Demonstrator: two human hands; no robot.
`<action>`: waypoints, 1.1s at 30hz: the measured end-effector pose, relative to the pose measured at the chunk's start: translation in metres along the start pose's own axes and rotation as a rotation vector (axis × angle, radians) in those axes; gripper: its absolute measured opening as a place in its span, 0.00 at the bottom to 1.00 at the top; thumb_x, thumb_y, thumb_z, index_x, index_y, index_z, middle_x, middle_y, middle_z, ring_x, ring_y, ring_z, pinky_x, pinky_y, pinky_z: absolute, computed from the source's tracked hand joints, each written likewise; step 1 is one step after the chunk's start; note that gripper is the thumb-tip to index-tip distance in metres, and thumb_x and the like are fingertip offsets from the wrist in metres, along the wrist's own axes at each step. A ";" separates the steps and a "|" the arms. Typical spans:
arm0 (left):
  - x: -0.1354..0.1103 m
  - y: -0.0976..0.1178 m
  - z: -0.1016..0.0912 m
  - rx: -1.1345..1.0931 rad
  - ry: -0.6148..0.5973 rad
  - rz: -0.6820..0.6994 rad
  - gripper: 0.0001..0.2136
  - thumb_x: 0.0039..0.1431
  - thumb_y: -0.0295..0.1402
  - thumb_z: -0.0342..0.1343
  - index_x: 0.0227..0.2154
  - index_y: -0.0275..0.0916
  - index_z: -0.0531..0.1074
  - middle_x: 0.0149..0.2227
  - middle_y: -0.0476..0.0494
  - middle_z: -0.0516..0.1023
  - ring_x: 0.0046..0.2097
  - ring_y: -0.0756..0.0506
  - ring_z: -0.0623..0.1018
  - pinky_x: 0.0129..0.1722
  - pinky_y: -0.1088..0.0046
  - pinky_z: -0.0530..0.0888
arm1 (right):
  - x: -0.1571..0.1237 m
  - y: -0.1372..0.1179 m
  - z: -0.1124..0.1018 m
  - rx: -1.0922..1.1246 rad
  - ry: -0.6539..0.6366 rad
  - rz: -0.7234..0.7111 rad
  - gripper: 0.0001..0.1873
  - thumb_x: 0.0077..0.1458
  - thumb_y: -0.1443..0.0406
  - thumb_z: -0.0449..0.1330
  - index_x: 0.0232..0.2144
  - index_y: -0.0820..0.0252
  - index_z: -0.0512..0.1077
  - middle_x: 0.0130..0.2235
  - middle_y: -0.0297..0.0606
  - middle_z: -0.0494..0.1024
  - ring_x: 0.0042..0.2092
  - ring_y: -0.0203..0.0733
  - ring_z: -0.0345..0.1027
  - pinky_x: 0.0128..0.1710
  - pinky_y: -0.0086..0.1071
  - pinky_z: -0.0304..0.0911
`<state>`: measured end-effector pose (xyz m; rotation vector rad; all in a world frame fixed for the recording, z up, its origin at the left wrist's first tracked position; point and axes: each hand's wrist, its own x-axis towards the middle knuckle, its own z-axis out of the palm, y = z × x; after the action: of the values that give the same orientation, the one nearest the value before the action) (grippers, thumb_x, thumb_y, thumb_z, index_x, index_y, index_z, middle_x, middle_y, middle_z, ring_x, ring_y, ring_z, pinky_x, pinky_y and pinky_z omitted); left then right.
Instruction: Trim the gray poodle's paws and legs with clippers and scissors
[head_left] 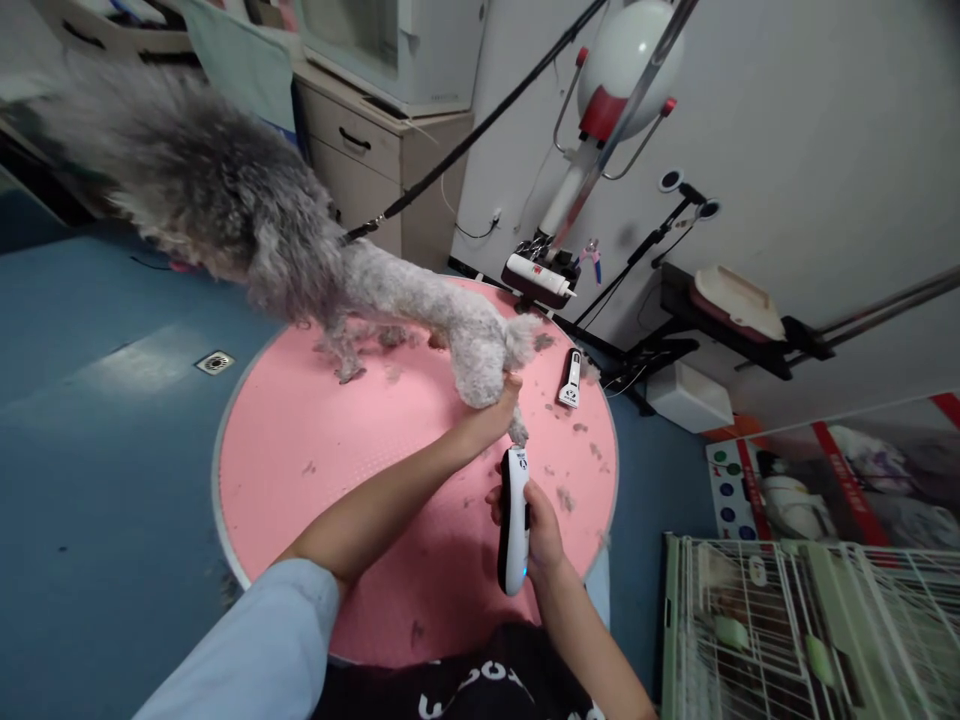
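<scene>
A grey dog (397,280) stands on a round pink table (330,500), its body clipped short and its head and neck fluffy. My left hand (495,415) is closed around its hind leg, just above the paw (518,430); most of the fingers are hidden. Gripped upright in my right hand (545,530) is a white and black pet hair clipper (516,525) with a small blue light. The clipper's head is right at the paw; whether it touches cannot be made out. A second white clipper (571,380) lies on the table to the right.
From the dog's neck a black leash (487,130) runs up to the right. Behind the table, a holder carries a white bottle (538,275) and nail clippers (591,258). Hair tufts (565,498) litter the tabletop. Wire cages (757,630) stand at lower right, a cabinet (360,170) behind.
</scene>
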<state>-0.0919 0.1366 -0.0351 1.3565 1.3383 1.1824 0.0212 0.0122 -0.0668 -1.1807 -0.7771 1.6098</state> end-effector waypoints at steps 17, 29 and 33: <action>0.005 -0.004 -0.001 -0.046 -0.001 -0.003 0.26 0.60 0.55 0.31 0.20 0.41 0.61 0.23 0.46 0.72 0.31 0.47 0.74 0.35 0.73 0.69 | 0.013 -0.007 0.006 0.012 -0.064 0.008 0.22 0.50 0.51 0.55 0.38 0.63 0.70 0.26 0.39 0.78 0.22 0.36 0.65 0.19 0.28 0.56; 0.003 -0.006 -0.004 -0.044 0.048 -0.030 0.27 0.60 0.55 0.33 0.20 0.41 0.65 0.24 0.45 0.75 0.32 0.47 0.76 0.38 0.72 0.70 | 0.016 0.002 0.020 0.140 -0.093 -0.029 0.24 0.49 0.50 0.59 0.42 0.60 0.66 0.32 0.40 0.79 0.25 0.37 0.68 0.21 0.29 0.62; 0.002 -0.006 -0.004 -0.034 0.054 -0.055 0.27 0.59 0.55 0.35 0.20 0.40 0.66 0.23 0.43 0.75 0.35 0.45 0.77 0.39 0.71 0.71 | 0.018 0.000 0.029 0.240 -0.186 0.042 0.24 0.46 0.53 0.64 0.42 0.58 0.66 0.35 0.38 0.79 0.29 0.38 0.71 0.29 0.31 0.68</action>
<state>-0.0974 0.1382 -0.0402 1.2641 1.3783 1.2072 -0.0078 0.0306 -0.0634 -0.8907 -0.6566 1.8105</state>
